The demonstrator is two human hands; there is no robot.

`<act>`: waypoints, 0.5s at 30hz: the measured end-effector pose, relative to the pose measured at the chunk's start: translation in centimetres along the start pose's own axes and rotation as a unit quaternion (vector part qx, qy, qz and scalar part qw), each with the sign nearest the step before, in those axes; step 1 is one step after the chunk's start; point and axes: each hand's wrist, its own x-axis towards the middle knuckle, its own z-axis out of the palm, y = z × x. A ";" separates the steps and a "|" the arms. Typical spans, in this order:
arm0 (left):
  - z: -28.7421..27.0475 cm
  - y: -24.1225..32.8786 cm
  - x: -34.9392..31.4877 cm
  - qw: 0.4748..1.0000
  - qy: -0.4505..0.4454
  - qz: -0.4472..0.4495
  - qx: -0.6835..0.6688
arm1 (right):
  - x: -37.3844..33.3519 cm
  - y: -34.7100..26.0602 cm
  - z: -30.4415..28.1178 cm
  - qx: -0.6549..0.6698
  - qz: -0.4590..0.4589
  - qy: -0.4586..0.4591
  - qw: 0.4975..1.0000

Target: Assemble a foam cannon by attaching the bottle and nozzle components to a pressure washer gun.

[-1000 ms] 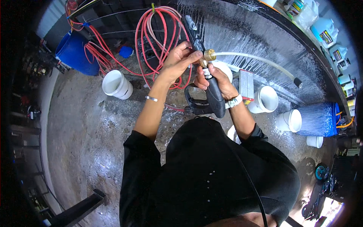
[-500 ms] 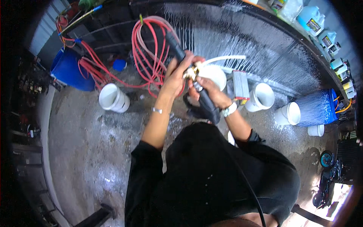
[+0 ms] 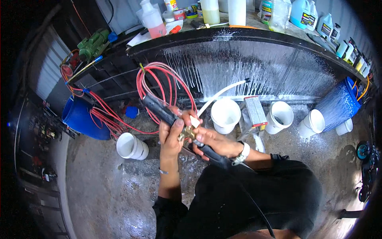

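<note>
My left hand (image 3: 170,139) is wrapped round a foam sprayer head with a thick black nozzle (image 3: 158,108) and a brass fitting (image 3: 188,134). From it a white tube (image 3: 221,92) with a dark tip sticks out up and to the right. The fingers of my right hand (image 3: 219,144) close on the joint between the brass fitting and a black spray wand (image 3: 213,154). That wand slants down toward my body. Fingers partly cover the joint, so I cannot tell how tightly it is connected.
White buckets (image 3: 225,115) stand along the dark wall, beside a small metal step (image 3: 255,111). Red hose (image 3: 163,77) hangs coiled at left, near a blue barrel (image 3: 81,119). Bottles line the shelf (image 3: 199,32) above. Another blue barrel (image 3: 341,104) is at right.
The view has tilted upward, bringing the shelf and bottles into sight. Both hands still hold the sprayer parts, and more of the white tube shows, including its dark tip.
</note>
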 end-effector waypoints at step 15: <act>-1.8 -8.9 8.9 0.986 0.138 -0.089 -0.027 | 1.7 -2.4 -10.1 0.180 0.066 0.103 0.976</act>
